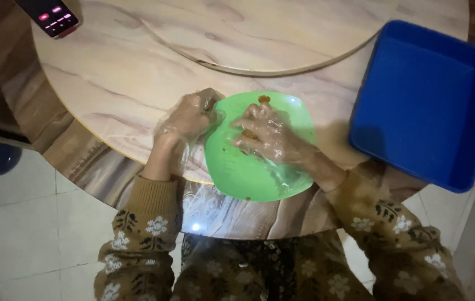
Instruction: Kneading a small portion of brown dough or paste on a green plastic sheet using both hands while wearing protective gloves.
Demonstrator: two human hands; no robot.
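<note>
A green square plate (pixel 237 170) lies on the round marble-patterned table (pixel 120 78), close to its near edge. Both my hands wear thin clear plastic gloves. My left hand (pixel 187 116) grips the plate's left rim near its upper corner, fingers curled. My right hand (pixel 268 136) rests flat on the plate's surface, fingers spread over small orange-brown food bits. One orange scrap (pixel 263 99) sits near the plate's far rim.
A blue rectangular plastic tub (pixel 424 100) stands at the right, overhanging the table edge. A dark device with red lights (pixel 50 15) lies at the far left. A raised round turntable (pixel 282 28) fills the table's middle. Pale floor tiles (pixel 20 234) lie below.
</note>
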